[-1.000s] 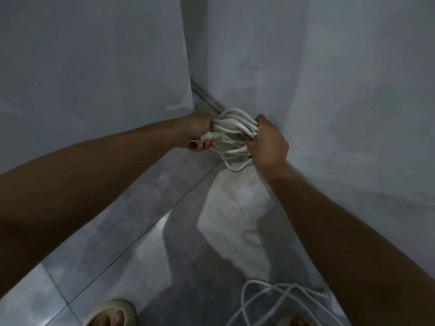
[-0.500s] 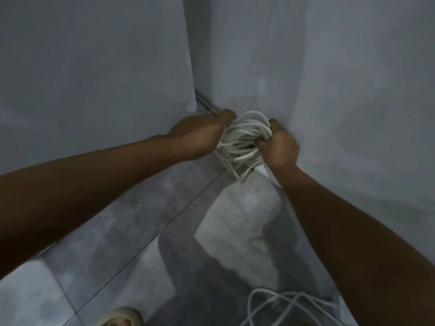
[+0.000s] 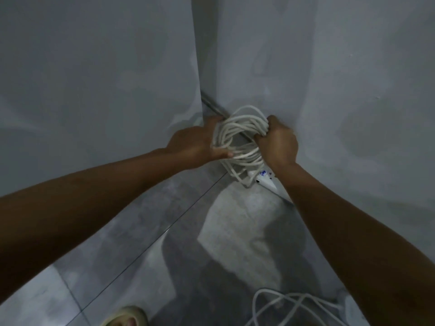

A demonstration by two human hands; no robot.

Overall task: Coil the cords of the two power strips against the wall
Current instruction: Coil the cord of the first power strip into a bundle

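Note:
A white cord wound into a round coil [image 3: 240, 130] is held upright in the corner where two grey walls meet. My left hand [image 3: 195, 144] grips the coil's left side, fingers through the loops. My right hand [image 3: 279, 144] clasps its right side. Below the coil, a white power strip [image 3: 264, 178] with blue marks lies on the floor against the right wall, partly hidden by my right wrist. A second white cord [image 3: 294, 309] lies in loose loops on the floor at the bottom right, partly hidden by my right forearm.
Grey walls close in on the left and right, meeting at a corner [image 3: 200, 67] with a narrow recess. The floor [image 3: 164, 243] is grey tile. The toe of a pale sandal [image 3: 124, 318] shows at the bottom edge.
Both hands have shifted the coil from a flattened bundle into an open round loop standing in the corner. The power strip has come into view under my right wrist.

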